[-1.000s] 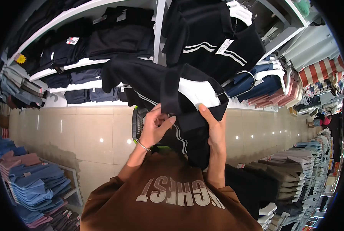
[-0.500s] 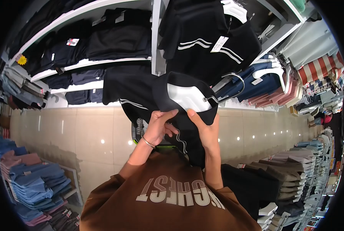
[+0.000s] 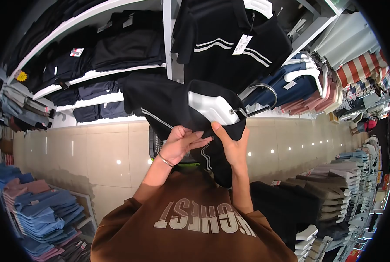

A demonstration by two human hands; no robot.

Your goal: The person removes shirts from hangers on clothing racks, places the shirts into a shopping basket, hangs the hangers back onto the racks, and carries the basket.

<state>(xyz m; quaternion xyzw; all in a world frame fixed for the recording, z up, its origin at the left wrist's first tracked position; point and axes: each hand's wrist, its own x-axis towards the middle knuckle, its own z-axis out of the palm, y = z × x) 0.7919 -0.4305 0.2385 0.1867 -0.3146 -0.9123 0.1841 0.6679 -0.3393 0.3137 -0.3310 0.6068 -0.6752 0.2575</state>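
Observation:
A black polo shirt [image 3: 160, 94] with thin white double stripes hangs in front of me on a white hanger [image 3: 212, 107], its metal hook pointing right. My right hand [image 3: 233, 146] grips the collar's near side, thumb on top beside the hanger. At the shirt's front, just below the collar, my left hand [image 3: 179, 144] is closed on the fabric, thumb and fingers close together near the placket. The exact spot pinched is partly hidden by the fingers. A bracelet circles the left wrist.
Another striped black shirt [image 3: 230, 48] with a white tag hangs on the rack ahead. Shelves of folded dark clothes [image 3: 129, 46] are at upper left. A dark basket [image 3: 155, 146] is below my left hand. Folded jeans [image 3: 51, 214] lie lower left; hanging clothes [image 3: 330, 187] line the right.
My left fingers have shifted slightly right along the shirt front and straightened closer together. My right hand keeps its hold on the collar. The view has moved slightly.

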